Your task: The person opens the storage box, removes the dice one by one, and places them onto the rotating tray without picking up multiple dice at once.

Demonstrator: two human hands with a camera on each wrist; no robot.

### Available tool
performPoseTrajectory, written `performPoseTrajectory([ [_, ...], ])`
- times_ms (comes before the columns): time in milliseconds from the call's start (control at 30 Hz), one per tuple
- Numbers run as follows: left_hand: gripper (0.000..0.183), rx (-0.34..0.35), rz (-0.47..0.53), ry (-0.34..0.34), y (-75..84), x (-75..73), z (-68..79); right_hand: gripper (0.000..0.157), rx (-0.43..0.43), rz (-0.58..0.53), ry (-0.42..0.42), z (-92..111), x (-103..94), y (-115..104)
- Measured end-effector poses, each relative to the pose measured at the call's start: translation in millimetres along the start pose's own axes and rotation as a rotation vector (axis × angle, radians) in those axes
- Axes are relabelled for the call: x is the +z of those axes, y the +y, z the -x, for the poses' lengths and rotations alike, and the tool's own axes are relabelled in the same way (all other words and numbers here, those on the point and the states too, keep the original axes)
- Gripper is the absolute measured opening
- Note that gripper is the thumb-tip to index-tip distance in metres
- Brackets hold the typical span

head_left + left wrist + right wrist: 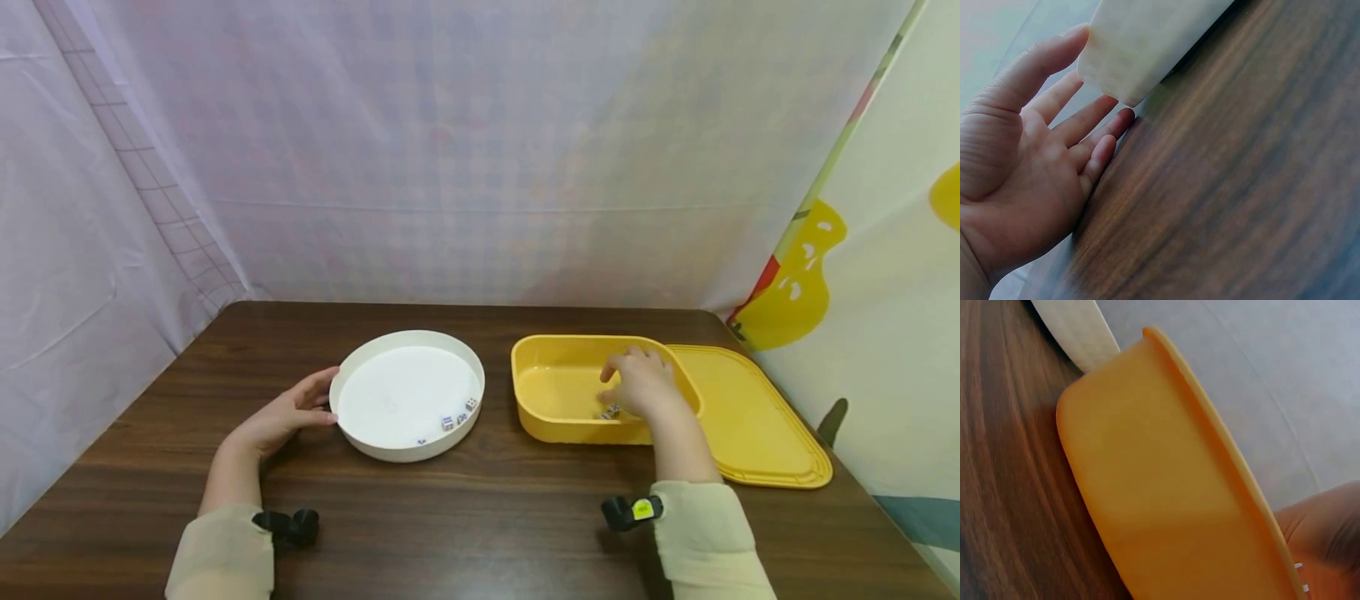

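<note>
My left hand (288,414) touches the left side of a round white tray (375,454), its thumb and fingers spread along the outer wall. In the left wrist view the thumb tip meets the wall of the tray (1141,50), and the fingers extend below it. Several small white dice lie along the tray's near right edge, one being a die (447,422). My right hand (643,383) reaches over a yellow box (547,429) with thumb and fingers apart. Just under its fingers, a few dice (611,412) show inside the box. The right wrist view shows mostly the box's outer wall.
A flat yellow lid (765,425) lies right of the box, partly behind it. Everything stands on a dark wooden table (450,533). A pale curtain (465,167) hangs along the back edge, with a patterned cloth (885,333) at right.
</note>
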State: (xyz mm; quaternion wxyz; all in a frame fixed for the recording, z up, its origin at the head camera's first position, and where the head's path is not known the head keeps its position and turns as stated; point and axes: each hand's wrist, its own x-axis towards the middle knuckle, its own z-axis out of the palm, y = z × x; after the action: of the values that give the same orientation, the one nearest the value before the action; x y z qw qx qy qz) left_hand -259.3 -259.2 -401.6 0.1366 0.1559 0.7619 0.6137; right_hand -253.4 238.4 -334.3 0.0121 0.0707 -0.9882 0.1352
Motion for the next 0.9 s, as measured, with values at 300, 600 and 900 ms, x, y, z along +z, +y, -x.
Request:
performPoseTrajectory([
  [300,0.082,0.011,-0.003,-0.005,1.9,0.3,2.4,0.023,0.031,-0.004,-0.049,4,3.3,11],
  [600,0.082,0.004,-0.008,0.001,1.4,0.2,1.6,0.025,0.055,-0.006,-0.087,4,4.6,15],
  [900,0.081,-0.001,-0.001,0.006,2.0,1.8,2.2,0.023,0.053,0.017,-0.123,1,4.5,18],
])
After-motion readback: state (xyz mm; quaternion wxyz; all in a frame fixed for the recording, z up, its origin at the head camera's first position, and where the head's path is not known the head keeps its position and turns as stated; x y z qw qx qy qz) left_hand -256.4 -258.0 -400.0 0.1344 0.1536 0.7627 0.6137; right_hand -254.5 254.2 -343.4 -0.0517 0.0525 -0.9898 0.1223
